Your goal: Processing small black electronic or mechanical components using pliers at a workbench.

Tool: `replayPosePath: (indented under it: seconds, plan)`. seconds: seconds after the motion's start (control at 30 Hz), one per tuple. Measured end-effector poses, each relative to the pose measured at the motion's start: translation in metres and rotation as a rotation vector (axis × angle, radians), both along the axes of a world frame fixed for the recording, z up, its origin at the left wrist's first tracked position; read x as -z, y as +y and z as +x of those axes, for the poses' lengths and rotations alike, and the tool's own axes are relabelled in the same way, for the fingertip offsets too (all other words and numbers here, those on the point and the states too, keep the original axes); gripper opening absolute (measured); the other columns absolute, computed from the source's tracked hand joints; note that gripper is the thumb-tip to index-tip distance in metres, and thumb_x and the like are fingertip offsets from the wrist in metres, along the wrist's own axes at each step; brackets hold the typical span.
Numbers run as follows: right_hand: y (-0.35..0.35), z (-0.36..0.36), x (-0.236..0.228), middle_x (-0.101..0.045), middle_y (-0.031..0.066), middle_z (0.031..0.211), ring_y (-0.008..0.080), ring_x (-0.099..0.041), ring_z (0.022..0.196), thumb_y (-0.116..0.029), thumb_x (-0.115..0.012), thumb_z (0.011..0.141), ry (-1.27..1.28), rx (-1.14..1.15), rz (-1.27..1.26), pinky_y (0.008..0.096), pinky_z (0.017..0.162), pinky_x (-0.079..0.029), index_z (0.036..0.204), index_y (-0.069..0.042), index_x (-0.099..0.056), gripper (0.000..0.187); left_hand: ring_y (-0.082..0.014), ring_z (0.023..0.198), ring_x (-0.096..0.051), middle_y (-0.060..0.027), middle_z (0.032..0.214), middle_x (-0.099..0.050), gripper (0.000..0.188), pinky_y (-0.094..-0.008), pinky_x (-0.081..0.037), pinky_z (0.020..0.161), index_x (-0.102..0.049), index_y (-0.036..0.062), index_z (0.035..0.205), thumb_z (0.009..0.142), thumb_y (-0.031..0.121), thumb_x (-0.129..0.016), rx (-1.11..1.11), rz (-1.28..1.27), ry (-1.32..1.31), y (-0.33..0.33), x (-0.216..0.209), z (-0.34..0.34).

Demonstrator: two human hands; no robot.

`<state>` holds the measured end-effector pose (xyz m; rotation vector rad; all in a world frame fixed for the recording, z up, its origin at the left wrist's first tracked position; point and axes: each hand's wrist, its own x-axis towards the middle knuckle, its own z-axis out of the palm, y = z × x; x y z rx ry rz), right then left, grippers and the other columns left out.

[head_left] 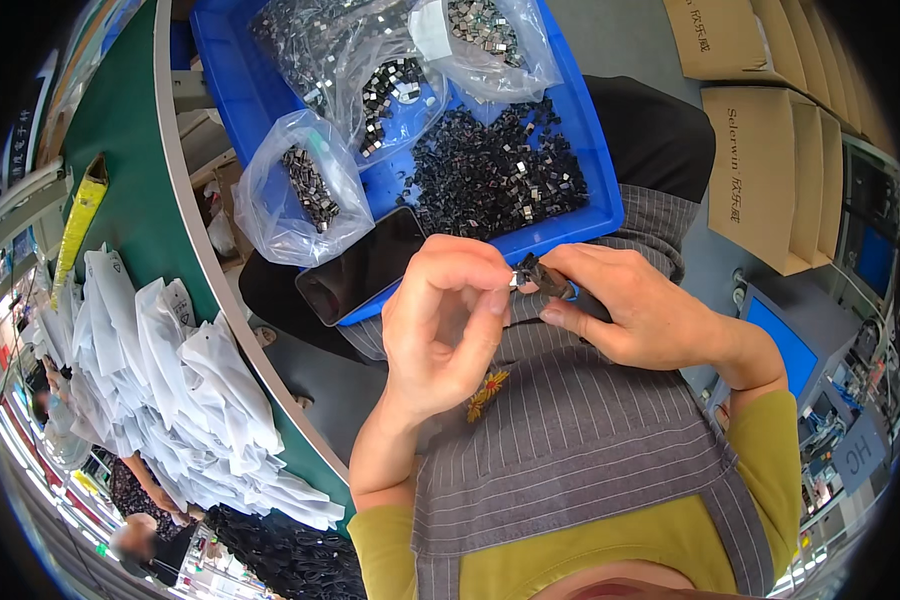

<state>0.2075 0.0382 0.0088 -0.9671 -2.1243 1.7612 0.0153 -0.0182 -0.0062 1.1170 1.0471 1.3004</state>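
Note:
My left hand (pixel 435 325) is closed in a pinch, with thumb and forefinger on a tiny silvery part (pixel 514 279). Black-handled pliers (pixel 552 280) sit in the grip of my right hand (pixel 640 310). Their jaws meet a small black piece right beside my left fingertips; its exact shape is too small to tell. Just beyond the hands a blue plastic tray (pixel 602 195) rests at my lap. A heap of small black parts (pixel 500 170) lies loose in it. A black smartphone (pixel 365 265) leans on the tray's near left corner, close to my left wrist.
Clear plastic bags (pixel 300 190) of small metal-and-black parts fill the tray's far and left side. A green table (pixel 130 200) on the left bears a pile of white pouches (pixel 180 390) and a yellow strip (pixel 80 220). Cardboard boxes (pixel 760 180) and a blue-screened monitor (pixel 780 335) stand at right.

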Motion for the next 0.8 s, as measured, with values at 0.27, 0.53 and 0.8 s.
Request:
replayPosePath:
  seconds: [0.27,0.53,0.8]
  plan:
    - [0.009,0.005,0.011,-0.055,0.0085,0.086,0.0262,-0.053,0.083,-0.007,-0.069,0.070,-0.344,0.025,0.613,0.0373,0.073,-0.041,0.106,-0.005,-0.056,0.038,-0.0068,0.069,-0.051,-0.0101,0.098,-0.053,0.021,-0.0193,-0.043,0.057,-0.054,-0.0048,0.102,0.085,-0.013,-0.047,0.067,-0.165,-0.152,0.004,-0.008,-0.009]
    - [0.011,0.005,-0.004,-0.053,0.0069,0.086,0.0249,-0.052,0.083,0.000,-0.069,0.063,-0.246,-0.024,0.567,0.0363,0.074,-0.039,0.108,-0.005,-0.056,0.047,-0.0067,0.070,-0.051,-0.0101,0.097,-0.053,0.021,-0.0190,-0.043,0.057,-0.056,-0.0046,0.101,0.084,-0.014,-0.047,0.062,-0.193,-0.168,0.004,-0.010,-0.008]
    - [0.012,0.006,-0.010,-0.053,0.0064,0.085,0.0251,-0.052,0.080,0.000,-0.071,0.056,-0.273,-0.043,0.691,0.0375,0.074,-0.040,0.109,-0.004,-0.058,0.055,-0.0067,0.072,-0.052,-0.0106,0.097,-0.053,0.022,-0.0190,-0.043,0.058,-0.057,-0.0035,0.099,0.083,-0.015,-0.047,0.071,-0.192,-0.108,0.004,-0.012,-0.008]
